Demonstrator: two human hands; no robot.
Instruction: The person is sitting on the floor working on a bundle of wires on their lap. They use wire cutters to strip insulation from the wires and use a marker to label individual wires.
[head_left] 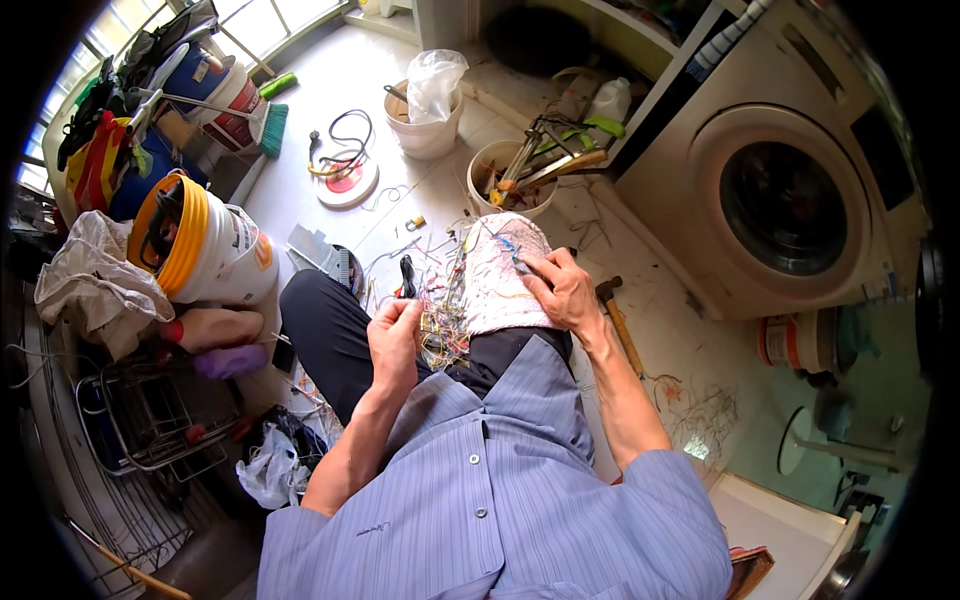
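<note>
My left hand [395, 345] is closed in a pinch above a tangle of coloured wires [440, 320] between my legs; what its fingertips hold is too small to make out. A black coiled cable [406, 275] lies beyond it. A pale pink patterned cloth [495, 300] covers my right leg, with thin blue and yellow pieces of wire [505, 247] on top. My right hand [565, 300] rests on the cloth, its fingers curled at a small item by the blue wire, too small to name. A hammer [628, 340] lies on the floor to its right.
A washing machine [760, 200] stands at the right. Ahead are a bucket with a plastic bag [420, 130], a bucket of tools [510, 175] and a hose on a round disc [345, 175]. Left are buckets [230, 255], a broom [272, 130] and a wire rack [150, 420].
</note>
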